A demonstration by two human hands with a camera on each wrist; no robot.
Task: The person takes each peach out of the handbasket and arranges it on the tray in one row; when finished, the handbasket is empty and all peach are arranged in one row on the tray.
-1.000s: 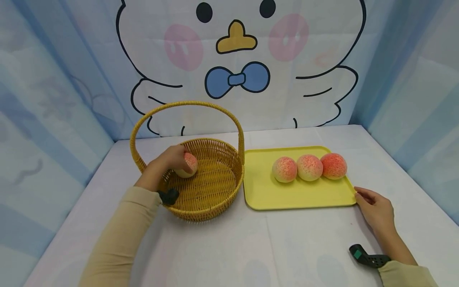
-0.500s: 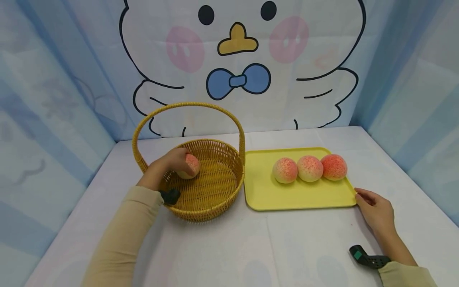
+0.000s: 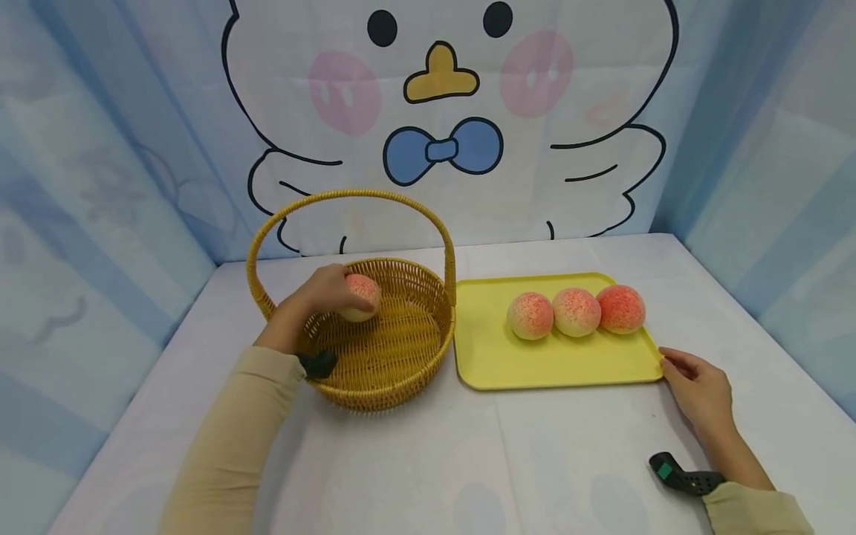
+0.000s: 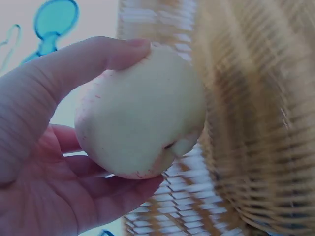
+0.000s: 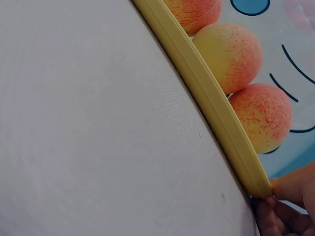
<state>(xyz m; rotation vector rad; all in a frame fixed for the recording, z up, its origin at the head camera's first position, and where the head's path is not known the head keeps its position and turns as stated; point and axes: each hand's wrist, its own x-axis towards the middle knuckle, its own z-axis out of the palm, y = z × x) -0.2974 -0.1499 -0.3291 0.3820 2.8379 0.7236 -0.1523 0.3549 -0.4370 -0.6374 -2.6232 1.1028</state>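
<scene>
My left hand (image 3: 321,291) reaches past the left side of a woven wicker basket (image 3: 394,357) and grips a peach (image 3: 363,296) inside its rim. The left wrist view shows thumb and fingers round this peach (image 4: 142,118), its pale underside and stem dimple facing the camera, with wicker behind. At the near right corner of a yellow tray (image 3: 535,368), my right hand (image 3: 705,390) pinches the edge between thumb and fingers. Three more peaches sit in a row on that tray: one on the left (image 3: 530,316), one in the middle (image 3: 576,312), one redder on the right (image 3: 622,309).
A tall arched handle (image 3: 354,193) rises over the basket. Basket and tray stand side by side on a white-covered table (image 3: 435,461). Behind hangs a cloth backdrop (image 3: 441,200) with a cartoon figure, and blue patterned cloth (image 3: 87,223) closes both sides.
My left hand has raised the peach slightly and shifted it a little to the right within the basket. The right hand keeps its place at the tray corner.
</scene>
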